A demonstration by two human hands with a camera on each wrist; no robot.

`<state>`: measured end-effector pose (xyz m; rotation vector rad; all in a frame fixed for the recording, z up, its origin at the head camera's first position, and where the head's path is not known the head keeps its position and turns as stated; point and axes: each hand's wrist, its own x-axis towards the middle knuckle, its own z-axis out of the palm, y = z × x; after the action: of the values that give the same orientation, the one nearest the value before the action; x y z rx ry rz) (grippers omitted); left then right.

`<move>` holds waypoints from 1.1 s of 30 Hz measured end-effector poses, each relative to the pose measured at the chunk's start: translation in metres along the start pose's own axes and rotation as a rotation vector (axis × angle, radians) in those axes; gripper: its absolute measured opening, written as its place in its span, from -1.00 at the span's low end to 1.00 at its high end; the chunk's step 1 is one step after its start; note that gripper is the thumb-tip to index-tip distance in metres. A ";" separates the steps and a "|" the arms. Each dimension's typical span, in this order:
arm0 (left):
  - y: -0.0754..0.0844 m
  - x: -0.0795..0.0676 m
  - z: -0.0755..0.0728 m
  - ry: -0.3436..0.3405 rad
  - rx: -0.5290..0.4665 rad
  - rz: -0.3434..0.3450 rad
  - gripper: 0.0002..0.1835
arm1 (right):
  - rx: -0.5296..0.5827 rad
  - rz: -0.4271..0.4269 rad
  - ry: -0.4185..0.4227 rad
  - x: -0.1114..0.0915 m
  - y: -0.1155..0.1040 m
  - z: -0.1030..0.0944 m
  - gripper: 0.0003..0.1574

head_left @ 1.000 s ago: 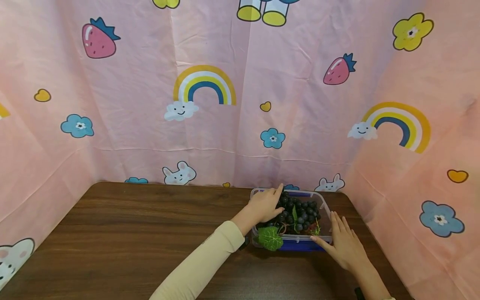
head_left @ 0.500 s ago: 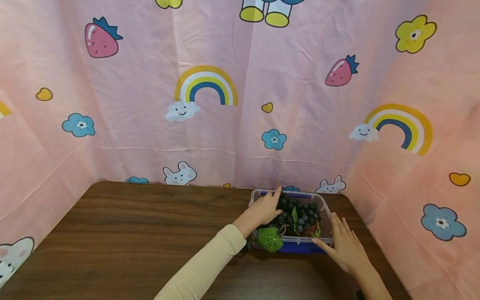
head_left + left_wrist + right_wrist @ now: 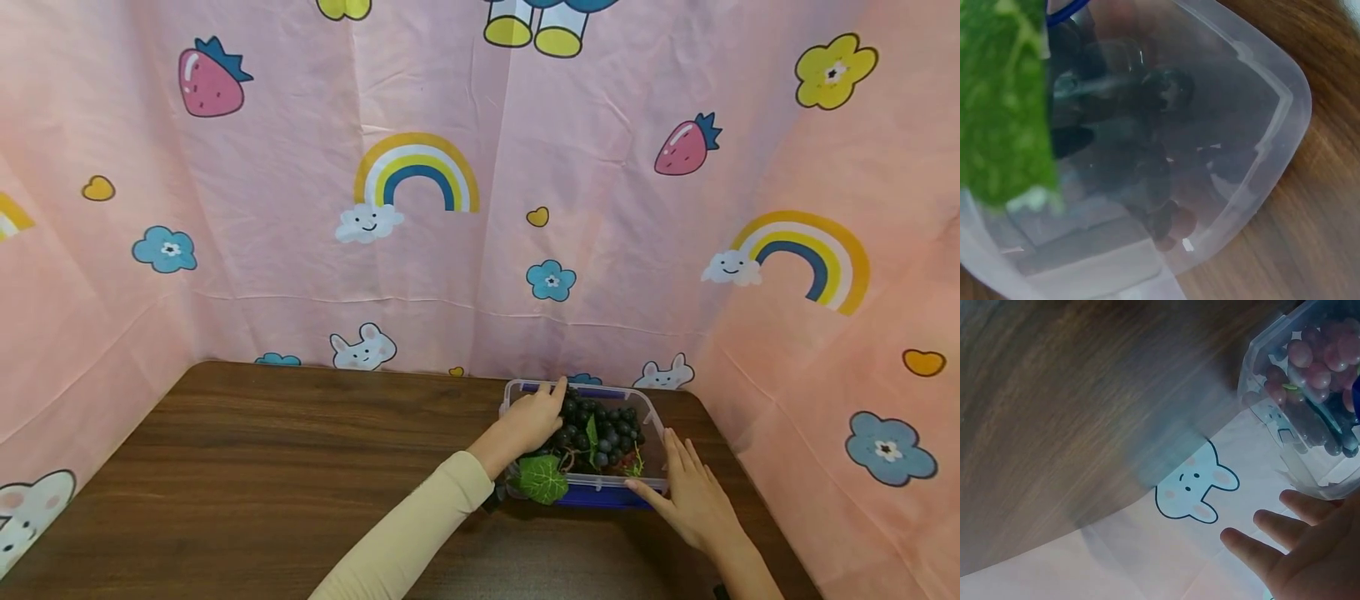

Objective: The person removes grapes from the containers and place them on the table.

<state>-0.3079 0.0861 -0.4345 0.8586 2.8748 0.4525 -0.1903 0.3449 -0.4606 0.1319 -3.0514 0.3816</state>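
A clear plastic storage box (image 3: 660, 471) with blue clips stands lidless near the table's back right. Dark grapes (image 3: 611, 433) lie inside, and a green leaf (image 3: 543, 480) hangs over its front rim. My left hand (image 3: 528, 417) reaches into the box's left side against the grapes, its index finger straight; the other fingers are largely hidden. My right hand (image 3: 697, 496) rests along the box's right end, fingers straight, thumb at the front rim. Through the wall, the right wrist view shows reddish grapes (image 3: 1319, 375). The leaf (image 3: 1004, 106) covers part of the left wrist view.
The brown wooden table (image 3: 300, 467) stretches far to the left of the box. A pink patterned cloth (image 3: 435, 267) hangs right behind it and along both sides. The box stands close to the back edge.
My left hand has sunk slightly into the box, and its thumb has drawn in toward the fingers. The right hand and the box look almost unmoved; the head view has shifted slightly.
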 end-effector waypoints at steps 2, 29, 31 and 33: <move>0.001 -0.001 0.000 0.012 0.043 0.011 -0.21 | 0.003 0.003 -0.002 0.000 0.000 0.000 0.41; -0.004 -0.014 -0.011 0.243 0.258 0.184 -0.58 | 0.005 0.015 -0.024 0.001 -0.001 0.000 0.40; -0.005 -0.015 -0.013 0.260 0.267 0.195 -0.60 | 0.005 0.018 -0.028 0.001 -0.001 0.000 0.41; -0.006 -0.016 -0.015 0.271 0.259 0.205 -0.60 | 0.005 0.022 -0.031 0.001 -0.001 -0.001 0.41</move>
<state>-0.2999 0.0688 -0.4215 1.2292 3.1561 0.2309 -0.1909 0.3443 -0.4598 0.1064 -3.0851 0.3924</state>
